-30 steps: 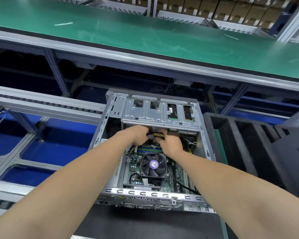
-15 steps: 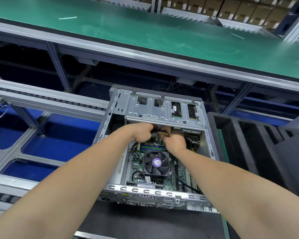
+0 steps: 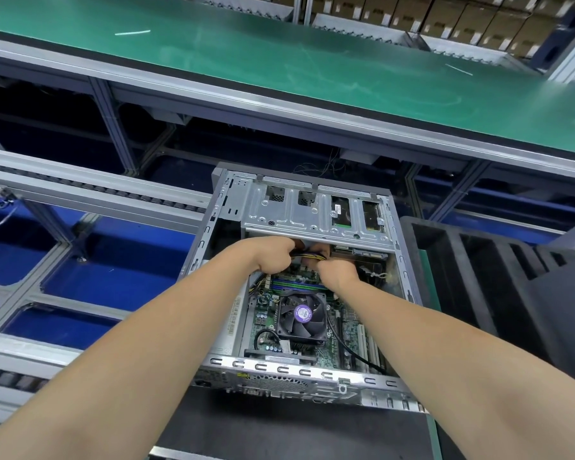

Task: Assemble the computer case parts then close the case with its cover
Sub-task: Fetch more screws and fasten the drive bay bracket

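Green conveyor (image 3: 279, 61) behind; drive cage (image 3: 312, 215) overhangs left hand (image 3: 273, 257) and right hand (image 3: 338, 273) gripping cable bundle (image 3: 308, 257).

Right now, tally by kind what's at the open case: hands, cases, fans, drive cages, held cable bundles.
2 hands: left hand, right hand
1 computer case, cover off
1 CPU fan
1 drive cage
1 cable bundle, gripped by both hands
Total: 6

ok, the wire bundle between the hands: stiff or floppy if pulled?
Probably floppy: the wire bundle is several thin separate wires, gripped by the left hand and the right hand. Likely light, being so thin. May snag: it sits just under the drive cage.
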`<state>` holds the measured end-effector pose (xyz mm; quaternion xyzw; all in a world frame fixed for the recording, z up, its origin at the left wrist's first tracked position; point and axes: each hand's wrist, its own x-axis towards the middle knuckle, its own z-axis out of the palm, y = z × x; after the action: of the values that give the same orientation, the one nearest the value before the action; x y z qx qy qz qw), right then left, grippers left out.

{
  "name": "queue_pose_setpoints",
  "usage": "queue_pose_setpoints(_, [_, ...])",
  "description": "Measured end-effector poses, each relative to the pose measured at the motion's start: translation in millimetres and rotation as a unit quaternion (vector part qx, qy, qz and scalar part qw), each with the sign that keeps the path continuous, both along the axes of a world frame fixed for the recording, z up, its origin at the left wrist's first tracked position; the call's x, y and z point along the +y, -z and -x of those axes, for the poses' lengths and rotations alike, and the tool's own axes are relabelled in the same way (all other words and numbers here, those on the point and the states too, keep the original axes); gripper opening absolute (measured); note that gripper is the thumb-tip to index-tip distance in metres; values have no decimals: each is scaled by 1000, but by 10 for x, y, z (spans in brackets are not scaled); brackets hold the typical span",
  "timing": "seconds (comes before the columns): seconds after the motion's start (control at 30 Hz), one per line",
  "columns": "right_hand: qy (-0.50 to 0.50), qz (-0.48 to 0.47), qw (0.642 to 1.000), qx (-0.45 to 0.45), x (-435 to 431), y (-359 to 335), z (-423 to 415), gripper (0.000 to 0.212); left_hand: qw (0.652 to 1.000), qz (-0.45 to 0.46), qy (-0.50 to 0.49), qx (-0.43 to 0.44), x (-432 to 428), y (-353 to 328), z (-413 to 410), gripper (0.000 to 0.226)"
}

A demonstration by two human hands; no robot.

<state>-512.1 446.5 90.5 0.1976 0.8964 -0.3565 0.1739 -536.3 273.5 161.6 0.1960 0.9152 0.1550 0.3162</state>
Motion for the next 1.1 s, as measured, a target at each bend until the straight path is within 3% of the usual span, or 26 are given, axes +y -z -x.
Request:
queue_pose_setpoints(0.17, [-26, -64, 997, -19, -51, -1, -34, 30, 1000, 2, 7, -7, -15, 18, 30, 14])
queue_pose_setpoints(0.3, [1, -10, 1000, 14, -46, -14, -87, 45, 1000, -6, 9, -14, -10, 1, 22, 13])
queue_pose_setpoints(0.4, [1, 30, 997, 77, -69, -16, -143, 37, 1000, -15, 11, -18, -11, 10, 27, 13])
queue_pose_setpoints(0.6, [-10, 13, 993, 120, -86, 4, -186, 24, 1000, -11, 9, -7, -27, 30, 19, 25])
queue_pose_setpoints(0.7, [-27, -18, 991, 128, -105, -24, -184, 28, 1000, -6, 8, -4, -36, 40, 35, 25])
queue_pose_setpoints(0.97, [-55, -69, 996, 4, -119, -72, -81, 34, 1000, 18, 23, -4, -22, 72, 49, 25])
queue_pose_setpoints(1.1, [-56, -87, 995, -8, -134, -74, -86, 36, 999, 32, 31, -9, -6, 66, 41, 25])
